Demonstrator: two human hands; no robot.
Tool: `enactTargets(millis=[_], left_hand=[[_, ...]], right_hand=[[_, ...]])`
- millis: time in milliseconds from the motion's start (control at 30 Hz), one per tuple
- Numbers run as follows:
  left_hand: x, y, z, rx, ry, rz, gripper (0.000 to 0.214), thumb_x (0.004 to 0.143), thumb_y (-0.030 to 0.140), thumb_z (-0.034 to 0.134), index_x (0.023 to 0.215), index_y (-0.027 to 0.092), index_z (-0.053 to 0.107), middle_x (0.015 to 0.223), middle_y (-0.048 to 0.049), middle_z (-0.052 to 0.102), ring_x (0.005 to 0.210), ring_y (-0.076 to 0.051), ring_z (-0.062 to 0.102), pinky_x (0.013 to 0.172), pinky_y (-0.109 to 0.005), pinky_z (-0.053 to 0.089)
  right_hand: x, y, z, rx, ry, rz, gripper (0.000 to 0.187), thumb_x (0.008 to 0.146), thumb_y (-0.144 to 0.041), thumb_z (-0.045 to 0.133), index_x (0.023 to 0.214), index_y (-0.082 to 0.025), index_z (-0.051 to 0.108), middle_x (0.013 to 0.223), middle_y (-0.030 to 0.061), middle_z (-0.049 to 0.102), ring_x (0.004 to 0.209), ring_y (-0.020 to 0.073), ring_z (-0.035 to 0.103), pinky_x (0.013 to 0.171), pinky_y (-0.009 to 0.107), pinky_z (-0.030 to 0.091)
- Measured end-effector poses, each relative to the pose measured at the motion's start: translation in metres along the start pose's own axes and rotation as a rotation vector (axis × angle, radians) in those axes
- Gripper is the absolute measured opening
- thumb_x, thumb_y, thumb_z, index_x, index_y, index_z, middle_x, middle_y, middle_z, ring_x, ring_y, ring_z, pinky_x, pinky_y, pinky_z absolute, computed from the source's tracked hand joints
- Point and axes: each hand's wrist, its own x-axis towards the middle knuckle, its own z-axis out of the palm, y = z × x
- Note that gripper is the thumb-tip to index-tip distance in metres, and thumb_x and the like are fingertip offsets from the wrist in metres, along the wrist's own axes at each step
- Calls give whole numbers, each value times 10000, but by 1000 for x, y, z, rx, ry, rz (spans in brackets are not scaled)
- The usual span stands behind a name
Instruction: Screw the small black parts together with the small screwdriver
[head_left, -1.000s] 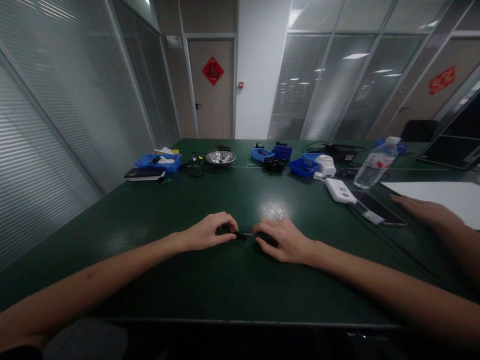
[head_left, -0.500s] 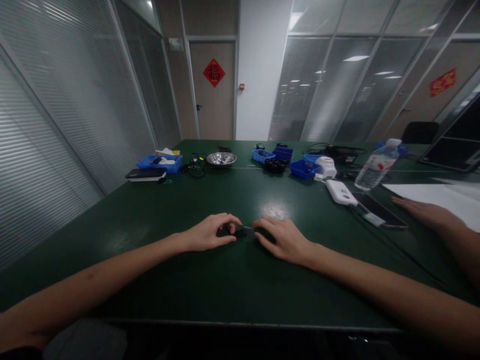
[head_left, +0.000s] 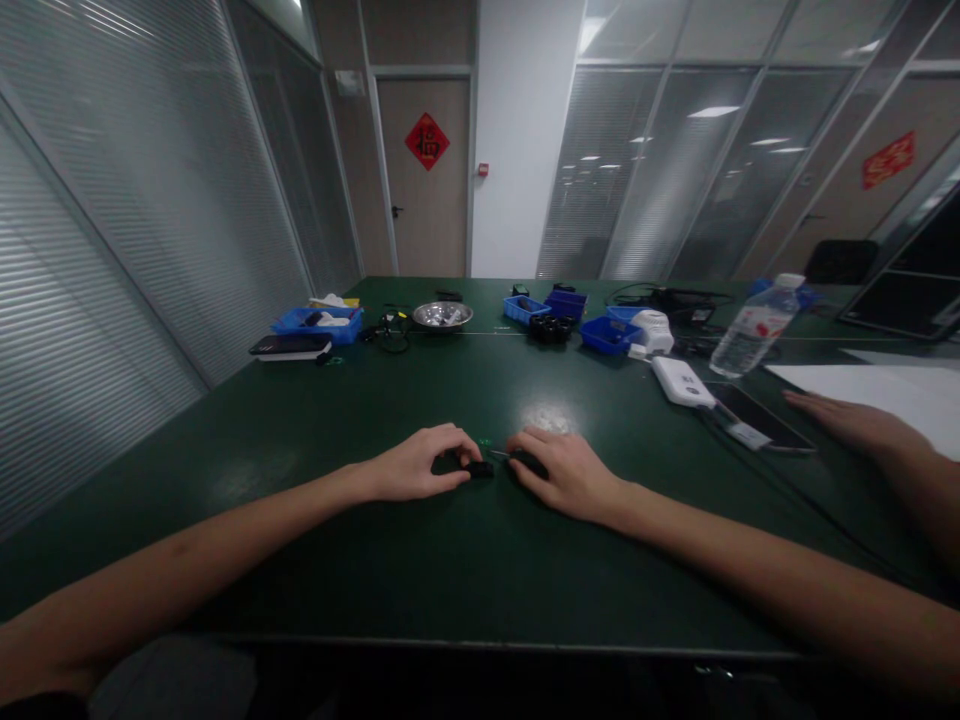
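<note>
Both my hands rest on the dark green table [head_left: 450, 560] near its middle. My left hand [head_left: 417, 463] is curled and pinches a small black part [head_left: 475, 467] against the tabletop. My right hand [head_left: 564, 470] is closed round a dark slim tool [head_left: 525, 461] whose thin metal tip points left at the black part. A tiny green speck [head_left: 485, 443] lies just behind the part. What the part is, I cannot make out.
Another person's hand [head_left: 855, 422] lies flat at the right beside a phone [head_left: 757, 416], white paper [head_left: 892, 385] and a white device [head_left: 679, 381]. Along the far edge stand blue bins [head_left: 316, 322], a metal bowl [head_left: 442, 315] and a water bottle [head_left: 754, 327].
My right hand has drawn slightly toward my left, so the tool tip now sits close to the black part. The other person's hand has stayed put.
</note>
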Motion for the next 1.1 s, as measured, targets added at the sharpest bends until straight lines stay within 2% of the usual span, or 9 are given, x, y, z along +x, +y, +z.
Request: enactTargets(millis=[133,400,633,833,1100], left_hand=[[1,3,-1,48,-11,8,207,963,228,627,1160,181,667,1065,-80,633,1004,-214,588,899,-333,479],[0,2,1,114,48,-28,199,954,211,604,1148,187,644,1131,-88,624,1062,-235,557,939,-369,479],[-1,4,0,108,28,-38,263,946,274,658,1194,191,633,1169,-83,628,1095,-242,560,978,-386,468],[0,-1,2,125,55,-45,268,950,272,654,1205,191,631,1175,-88,628,1100,-244,566,974,-390,472],[-1,2,1,155,107,-50,318,953,259,641,1267,215,623,1284,-92,628,1225,-273,537,1100,-454,403]], right_hand=[[0,1,1,-4,15,35,200,1028,-323,532,1185,-221,604,1022,51,666,797,185,621,664,297,438],[2,7,3,14,75,129,213,1055,-324,512,1207,-214,612,1084,76,657,810,183,632,689,304,465],[2,10,5,11,43,62,225,1060,-332,513,1237,-233,612,1101,68,655,885,200,644,724,310,484],[3,10,6,-1,47,33,231,1063,-339,507,1234,-234,620,1077,66,656,861,196,640,719,310,486],[3,10,6,3,45,6,230,1064,-332,505,1240,-231,614,1080,66,651,882,198,643,732,312,493]])
